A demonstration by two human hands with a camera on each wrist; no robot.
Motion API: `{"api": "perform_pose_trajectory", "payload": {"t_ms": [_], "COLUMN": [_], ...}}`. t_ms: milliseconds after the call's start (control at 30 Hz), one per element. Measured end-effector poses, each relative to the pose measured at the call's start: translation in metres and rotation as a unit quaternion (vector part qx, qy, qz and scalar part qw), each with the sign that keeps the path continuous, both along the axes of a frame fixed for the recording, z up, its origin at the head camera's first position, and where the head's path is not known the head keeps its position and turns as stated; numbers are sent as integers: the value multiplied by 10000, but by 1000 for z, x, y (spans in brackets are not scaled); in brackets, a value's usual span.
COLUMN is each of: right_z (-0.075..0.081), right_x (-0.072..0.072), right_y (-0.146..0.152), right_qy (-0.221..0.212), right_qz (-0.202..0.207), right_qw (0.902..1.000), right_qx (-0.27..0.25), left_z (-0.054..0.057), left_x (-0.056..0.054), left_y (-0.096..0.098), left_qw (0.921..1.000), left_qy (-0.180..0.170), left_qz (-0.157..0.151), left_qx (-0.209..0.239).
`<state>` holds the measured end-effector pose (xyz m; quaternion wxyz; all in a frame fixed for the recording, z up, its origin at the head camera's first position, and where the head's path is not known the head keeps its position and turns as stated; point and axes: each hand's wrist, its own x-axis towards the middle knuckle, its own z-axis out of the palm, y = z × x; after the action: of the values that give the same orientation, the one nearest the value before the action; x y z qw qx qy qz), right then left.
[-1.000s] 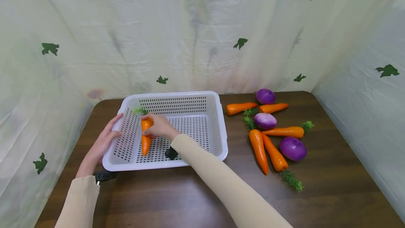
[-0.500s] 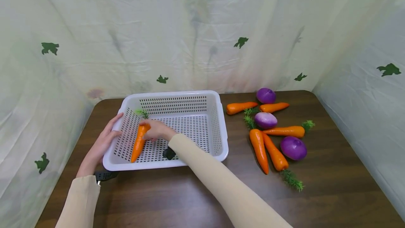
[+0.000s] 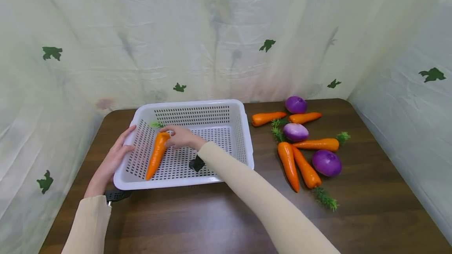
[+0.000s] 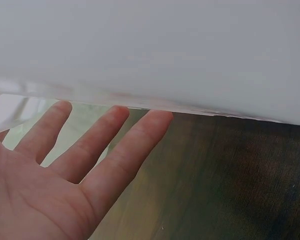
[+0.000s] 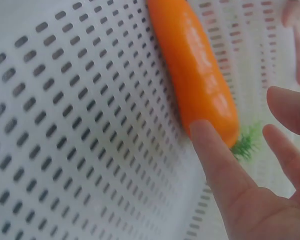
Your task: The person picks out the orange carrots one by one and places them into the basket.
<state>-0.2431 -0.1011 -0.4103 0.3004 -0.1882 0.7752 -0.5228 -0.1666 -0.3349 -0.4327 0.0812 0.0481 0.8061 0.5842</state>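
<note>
A white perforated plastic basket point(image 3: 197, 181) sits on the left of the table. Inside, along its left end, lies an orange carrot point(image 3: 156, 160), its green top point(image 3: 157, 124) toward the back. My right hand point(image 3: 183, 137) is at the carrot's thick end, fingers spread; in the right wrist view one finger point(image 5: 215, 160) overlaps that end of the carrot point(image 5: 200, 80) while the others stand apart from it. My left hand point(image 3: 114, 158) steadies the basket's left side. Seen from the left wrist, its straight fingers point(image 4: 125, 150) reach up to the basket's lower edge.
To the right on the brown table point(image 3: 226, 222) lie several more carrots point(image 3: 288, 166), some with green tops, and three purple onions point(image 3: 326, 163). A pale leaf-patterned curtain point(image 3: 212, 50) hangs behind the table and along both sides.
The carrot's tip has swung left and toward the basket's near rim. My right hand has let go of it and drawn slightly right. The left hand stays at the basket.
</note>
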Motion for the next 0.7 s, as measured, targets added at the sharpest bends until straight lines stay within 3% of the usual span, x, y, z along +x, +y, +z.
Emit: {"api": "perform_pose_trajectory", "payload": {"t_ms": [233, 700], "right_z": [11, 37], "right_x": [-9, -14], "right_y": [20, 60], "right_qy": [-204, -115], "right_qz": [137, 287], "right_qw": [9988, 9939], "right_qx": [-434, -1061], "left_z": [0, -1], "left_x": [-1, 1], "left_y": [0, 1], "left_qw": [10000, 10000], "left_qy": [-2, 0], "left_qz": [-4, 17], "left_qx": [-5, -9]}}
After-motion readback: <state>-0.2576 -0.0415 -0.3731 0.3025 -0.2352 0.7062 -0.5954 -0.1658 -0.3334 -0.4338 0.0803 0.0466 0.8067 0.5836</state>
